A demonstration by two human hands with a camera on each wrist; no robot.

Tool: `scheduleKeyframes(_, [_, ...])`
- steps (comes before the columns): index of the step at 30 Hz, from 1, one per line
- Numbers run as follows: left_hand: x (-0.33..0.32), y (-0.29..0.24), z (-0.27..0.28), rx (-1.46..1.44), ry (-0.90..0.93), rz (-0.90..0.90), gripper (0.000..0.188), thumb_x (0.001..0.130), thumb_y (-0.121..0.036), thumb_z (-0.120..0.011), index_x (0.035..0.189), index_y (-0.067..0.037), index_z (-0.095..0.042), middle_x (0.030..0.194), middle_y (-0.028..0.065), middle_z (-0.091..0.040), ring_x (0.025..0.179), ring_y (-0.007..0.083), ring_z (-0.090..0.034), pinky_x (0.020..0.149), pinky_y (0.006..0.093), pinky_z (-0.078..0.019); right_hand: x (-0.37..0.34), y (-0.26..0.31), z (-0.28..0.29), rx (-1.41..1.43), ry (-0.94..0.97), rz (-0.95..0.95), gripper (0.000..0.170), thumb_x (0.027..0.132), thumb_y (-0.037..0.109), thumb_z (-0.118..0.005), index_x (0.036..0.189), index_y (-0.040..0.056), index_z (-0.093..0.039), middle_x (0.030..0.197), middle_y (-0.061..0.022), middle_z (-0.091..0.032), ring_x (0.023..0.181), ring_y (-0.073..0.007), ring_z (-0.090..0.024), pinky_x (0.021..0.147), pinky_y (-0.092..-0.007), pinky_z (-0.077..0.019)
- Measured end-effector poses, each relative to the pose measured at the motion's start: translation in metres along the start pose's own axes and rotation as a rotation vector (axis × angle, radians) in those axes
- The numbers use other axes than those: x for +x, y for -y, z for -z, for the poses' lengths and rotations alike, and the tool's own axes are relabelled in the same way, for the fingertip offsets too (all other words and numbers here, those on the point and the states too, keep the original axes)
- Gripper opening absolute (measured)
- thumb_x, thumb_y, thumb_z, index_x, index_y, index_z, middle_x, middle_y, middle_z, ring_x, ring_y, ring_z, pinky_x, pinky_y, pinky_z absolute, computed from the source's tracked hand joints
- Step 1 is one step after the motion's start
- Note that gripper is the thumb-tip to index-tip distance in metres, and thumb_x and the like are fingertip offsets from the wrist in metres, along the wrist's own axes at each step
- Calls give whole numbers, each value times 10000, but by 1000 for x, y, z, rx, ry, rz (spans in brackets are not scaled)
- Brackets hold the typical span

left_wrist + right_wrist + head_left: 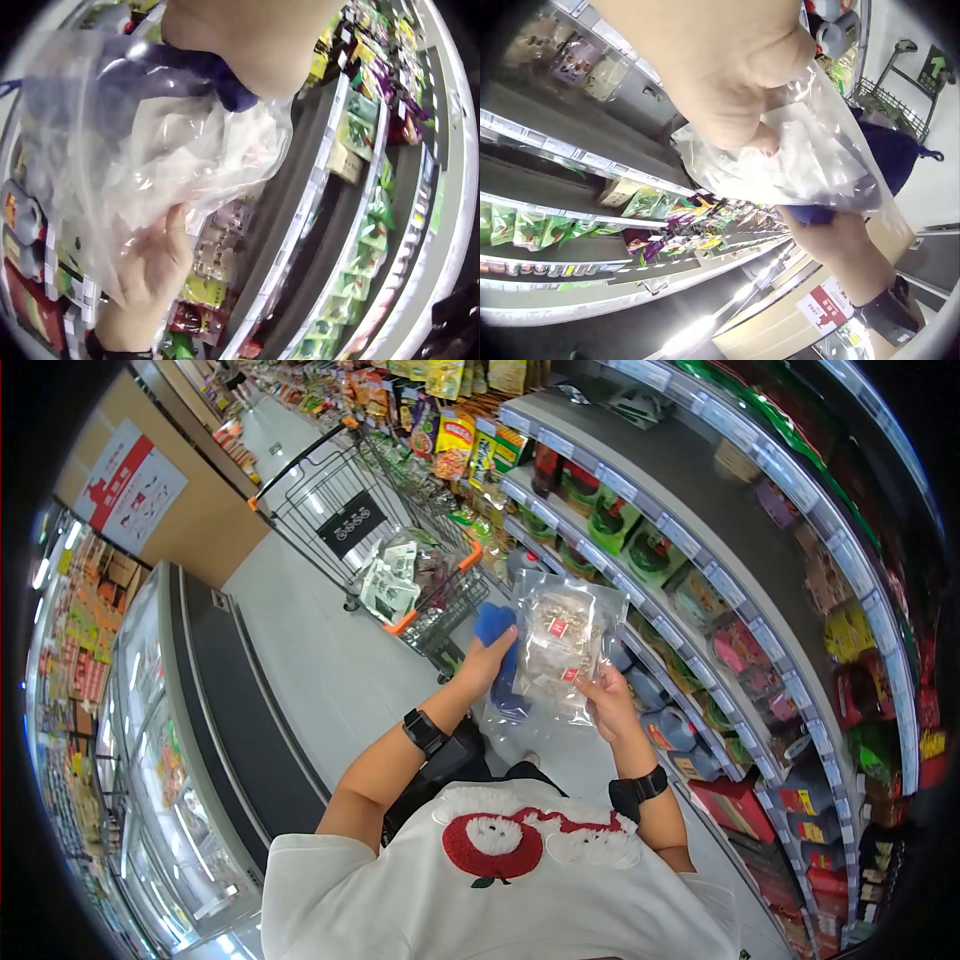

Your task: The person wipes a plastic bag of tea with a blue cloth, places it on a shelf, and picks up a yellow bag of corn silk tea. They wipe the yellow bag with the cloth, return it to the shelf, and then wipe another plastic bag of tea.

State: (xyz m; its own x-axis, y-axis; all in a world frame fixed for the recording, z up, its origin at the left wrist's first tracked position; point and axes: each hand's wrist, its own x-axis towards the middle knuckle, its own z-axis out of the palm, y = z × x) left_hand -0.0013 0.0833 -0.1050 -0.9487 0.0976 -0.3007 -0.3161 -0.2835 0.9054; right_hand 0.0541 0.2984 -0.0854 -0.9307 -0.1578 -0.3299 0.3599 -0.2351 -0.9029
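In front of my chest in the head view is a clear plastic bag [614, 603] containing pale packets [553, 648] with small red labels. My right hand [609, 705] pinches its lower right side, thumb lying over the front. On the other side, my left hand [484, 666] grips a blue cloth-like item [494, 622], which continues downward along the bag's left edge. A small loop sticks out from a corner of this blue item [900, 154] in the right wrist view. The left fingers are mostly hidden behind the blue item and the bag.
A wire shopping cart [330, 510] holding packaged goods [395, 582] stands ahead on the left. Stocked shelves [690, 550] run close along my right. A freezer cabinet [170, 760] lines the left, with a cardboard-coloured panel [215, 525] beyond it.
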Motion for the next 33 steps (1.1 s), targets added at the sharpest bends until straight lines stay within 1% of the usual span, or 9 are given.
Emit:
scheduleKeyframes(5, [25,1,51,-16,172,280,381,858,-243,-615,1165,-45,-509,1028,0,-570,894,112,-536,776,255,-441,51,-20,-28,288,5,64,445,839,48,-583,1255,39,-425,1068,-106,-599,896,-195,-624,707,-307,-546])
scheduleKeyframes(8, [49,-4,76,-104,200,334,240,859,-179,-611,1075,-93,-552,906,-17,-584,803,94,-563,699,250,-476,84,-15,-46,314,45,-124,414,849,45,-561,1244,51,-436,1114,-110,-578,954,-218,-611,754,-346,-542])
scheduleKeyframes(9, [61,-2,89,-119,148,388,245,852,-154,-614,1075,-79,-548,937,3,-602,846,118,-588,735,275,-494,97,-18,-53,355,69,-163,414,856,51,-550,1249,63,-422,1139,-104,-569,1020,-249,-584,824,-439,-512])
scheduleKeyframes(13, [77,-35,140,-269,268,466,308,869,-197,-574,1149,-74,-536,1113,84,-594,995,217,-587,865,370,-476,159,-39,-80,405,105,-277,490,863,109,-568,1304,113,-352,1192,-61,-546,1081,-251,-549,860,-546,-445])
scheduleKeyframes(16, [84,-57,180,-733,363,571,387,881,-300,-535,1199,-79,-520,1185,120,-563,1047,268,-560,946,409,-413,193,-44,-119,451,114,-301,491,874,143,-565,1311,131,-343,1223,-35,-522,1107,-228,-526,884,-531,-426])
scheduleKeyframes(17, [87,-56,191,-730,378,448,482,859,-402,-512,1215,-77,-512,1213,138,-544,1098,300,-523,1004,458,-337,204,-44,-134,403,101,-317,504,886,177,-554,1330,135,-319,1263,-29,-484,1145,-217,-488,917,-518,-401])
scheduleKeyframes(21, [100,-77,223,-937,336,439,562,813,-446,-512,1240,-81,-493,1241,141,-524,1157,322,-473,1027,502,-283,252,-67,-182,368,296,-310,474,899,262,-538,1328,182,-353,1296,1,-455,1176,-192,-453,927,-486,-380])
scheduleKeyframes(28, [125,-59,292,-961,145,350,416,825,-238,-543,1163,5,-517,1167,180,-557,1062,308,-540,977,447,-385,284,-37,-248,255,438,-570,503,875,403,-538,1314,218,-377,1252,-24,-501,1132,-243,-495,880,-470,-423])
scheduleKeyframes(33, [135,-57,328,-829,112,310,307,861,-169,-537,1115,3,-537,1072,175,-605,934,271,-618,894,404,-481,329,-66,-257,247,390,-603,463,869,454,-516,1248,192,-466,1208,-62,-534,1095,-261,-505,841,-476,-430])
